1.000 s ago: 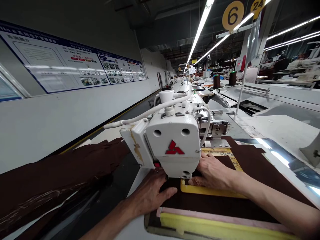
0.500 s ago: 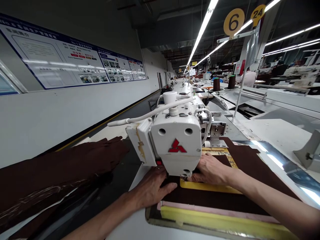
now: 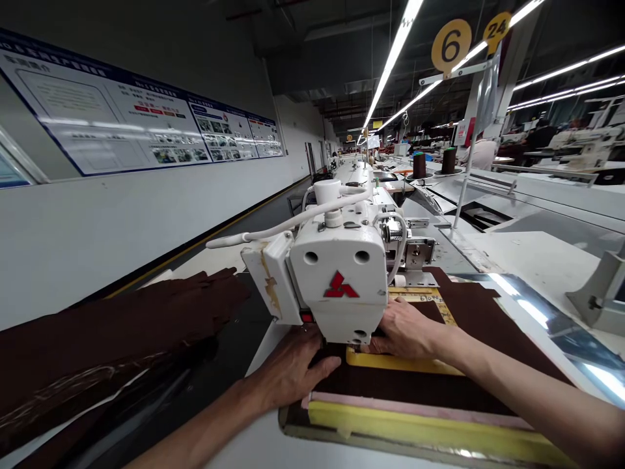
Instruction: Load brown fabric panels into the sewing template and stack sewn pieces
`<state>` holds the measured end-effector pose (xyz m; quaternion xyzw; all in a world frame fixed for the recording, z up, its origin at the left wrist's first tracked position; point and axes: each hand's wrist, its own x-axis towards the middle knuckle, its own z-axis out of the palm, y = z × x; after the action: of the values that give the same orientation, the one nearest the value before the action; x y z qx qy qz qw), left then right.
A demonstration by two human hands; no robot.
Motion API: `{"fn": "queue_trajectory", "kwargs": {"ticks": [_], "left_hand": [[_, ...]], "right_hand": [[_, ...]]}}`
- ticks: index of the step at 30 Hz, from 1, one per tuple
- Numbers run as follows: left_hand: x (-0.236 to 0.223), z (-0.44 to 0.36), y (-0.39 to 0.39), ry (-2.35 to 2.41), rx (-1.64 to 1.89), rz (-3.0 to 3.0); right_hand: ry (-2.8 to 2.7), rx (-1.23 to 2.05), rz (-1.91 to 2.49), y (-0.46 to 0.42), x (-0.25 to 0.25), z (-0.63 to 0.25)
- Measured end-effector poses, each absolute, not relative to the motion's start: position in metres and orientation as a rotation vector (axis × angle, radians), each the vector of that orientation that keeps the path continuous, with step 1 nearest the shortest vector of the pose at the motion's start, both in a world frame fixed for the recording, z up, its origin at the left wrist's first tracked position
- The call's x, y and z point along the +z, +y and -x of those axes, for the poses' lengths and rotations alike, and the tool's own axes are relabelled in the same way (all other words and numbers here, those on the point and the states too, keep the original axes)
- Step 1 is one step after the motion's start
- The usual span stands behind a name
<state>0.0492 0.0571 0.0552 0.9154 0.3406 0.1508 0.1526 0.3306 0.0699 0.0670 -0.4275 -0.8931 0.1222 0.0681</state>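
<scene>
A white industrial sewing machine head (image 3: 339,280) with a red logo stands in the middle of the view. Under it lies a dark brown fabric panel (image 3: 434,391) on a yellow-edged sewing template (image 3: 390,360). My right hand (image 3: 403,330) grips the template just beside the machine's foot, and the fingertips are hidden by the head. My left hand (image 3: 293,368) presses on the near-left part of the template, with its fingers curved against the fabric. The needle area is hidden behind the head.
A heap of brown cloth (image 3: 107,332) lies on a black surface to the left. Thread cones (image 3: 418,165) and further machines run along the bench behind. A glossy panel (image 3: 541,312) lies to the right. A person in white (image 3: 483,155) stands far back, beyond a wall poster (image 3: 141,111).
The view has shifted slightly. Both hands stay on the template under the machine head, with no clear movement of the fabric relative to the machine.
</scene>
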Motion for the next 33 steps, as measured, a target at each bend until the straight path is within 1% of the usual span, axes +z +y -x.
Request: {"fn": "queue_trajectory", "kwargs": {"ticks": [9,16,33], "left_hand": [[0.057,-0.053,0.052,1.023,0.432,-2.651],[0.057,-0.054,0.043,1.042,0.388,-2.699],[0.041,-0.037,0.016,1.210,0.171,-2.853]], "right_hand": [[-2.704,0.380,1.292,0.071,0.071,-0.331],[-2.685,0.347,1.307,0.066,0.064,-0.332],[-2.609,0.329,1.289,0.032,0.065,-0.326]]}}
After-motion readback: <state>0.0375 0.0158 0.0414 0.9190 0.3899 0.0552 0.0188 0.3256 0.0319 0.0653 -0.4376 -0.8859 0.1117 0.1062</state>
